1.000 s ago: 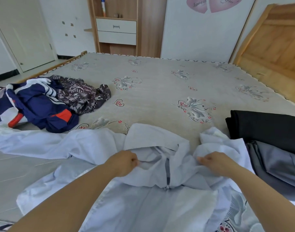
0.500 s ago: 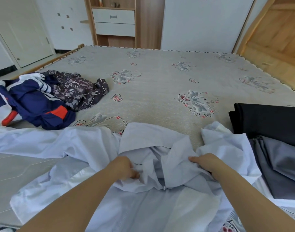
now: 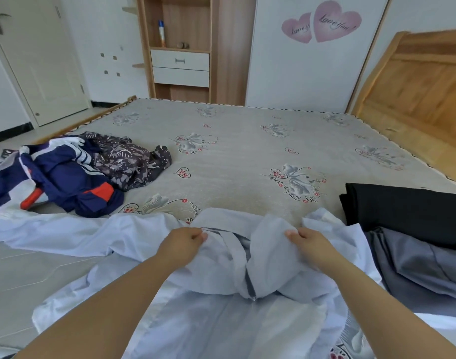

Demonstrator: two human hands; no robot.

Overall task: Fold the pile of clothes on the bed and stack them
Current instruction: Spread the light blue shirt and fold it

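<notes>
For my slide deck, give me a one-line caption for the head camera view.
Both hands, left hand and right hand, grip a pale blue jacket on the bed.

Left hand (image 3: 181, 246) and right hand (image 3: 311, 246) pinch a pale blue jacket (image 3: 221, 320) on the bed (image 3: 247, 156) — zip facing up.

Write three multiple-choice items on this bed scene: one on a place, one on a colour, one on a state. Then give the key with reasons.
1. Where does the folded black garment lie?
A. right side of the bed
B. on the floor
C. in the drawer

2. What colour is the garment under both hands?
A. red
B. pale blue
C. black

3. How do the hands meet it?
A. both hover above
B. only one touches
C. both pinch it

Key: A, it rests beside the grey garment at right; B, the pale blue jacket shows so; C, left hand and right hand each keep a grip on cloth.
</notes>
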